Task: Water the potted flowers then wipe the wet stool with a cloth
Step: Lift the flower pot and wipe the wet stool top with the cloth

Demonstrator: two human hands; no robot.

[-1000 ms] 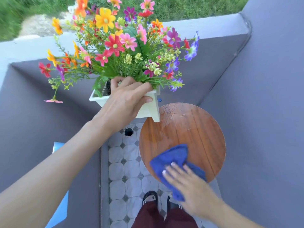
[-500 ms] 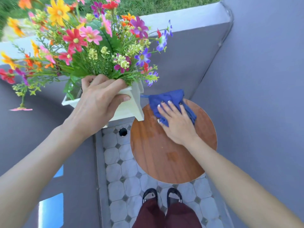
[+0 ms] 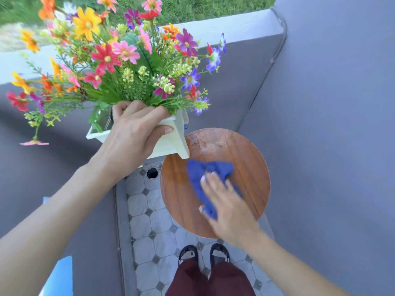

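Tiled floor point(image 3: 147, 229) with a dark hole point(image 3: 152, 173), perhaps a drain; black sandals point(image 3: 188, 254) below; grass point(image 3: 213, 7) beyond the grey wall point(image 3: 245, 67).

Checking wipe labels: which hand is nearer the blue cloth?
Right. The right hand lies on the blue cloth, pressing it onto the stool. The left hand is up and to the left, apart from the cloth, gripping the white planter.

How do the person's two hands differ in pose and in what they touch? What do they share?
The left hand curls round the rim of the white planter, holding it in the air; the right hand lies flat on the blue cloth, pressing it onto the stool. The left looks sharp, the right blurred. Both are bare.
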